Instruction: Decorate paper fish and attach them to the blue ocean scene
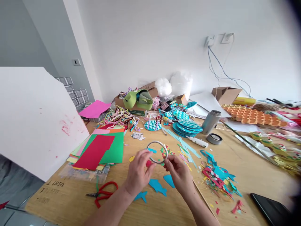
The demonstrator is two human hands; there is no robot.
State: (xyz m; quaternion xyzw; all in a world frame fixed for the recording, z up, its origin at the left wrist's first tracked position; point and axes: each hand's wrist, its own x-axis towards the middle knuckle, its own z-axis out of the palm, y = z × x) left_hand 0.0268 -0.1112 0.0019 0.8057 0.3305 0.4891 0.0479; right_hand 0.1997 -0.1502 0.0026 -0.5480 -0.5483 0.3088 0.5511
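Nearest the camera, the person's two forearms enter from the lower edge over a wooden surface (70,201). In the head view, the right hand (178,170) has a thin pale ring (166,152) pinched at its lower right between thumb and fingers; that grip is closed on the ring. The left hand (139,168) is at the ring's left side, fingers curled, thumb set apart below them; whether that grip bears on the ring cannot be told. The ring is raised above the middle of the surface, its opening turned roughly toward the camera.

Below the hands lie three blue paper cutouts (158,186), at least two fish-shaped. A thin stick (204,201) runs beside the right forearm. Scissors (99,192) with red handles lie left of the left forearm. Beyond them, a red sheet (95,152) rests on a green sheet (116,149).

Right of the hands: a heap of coloured paper scraps (219,174) and, at the lower right, a black phone (268,208). Farther back, a white bottle (198,142) lies on its side near a stack of blue plates (187,129). A metal flask (211,122) stands upright, its grey lid (214,138) just beside it.
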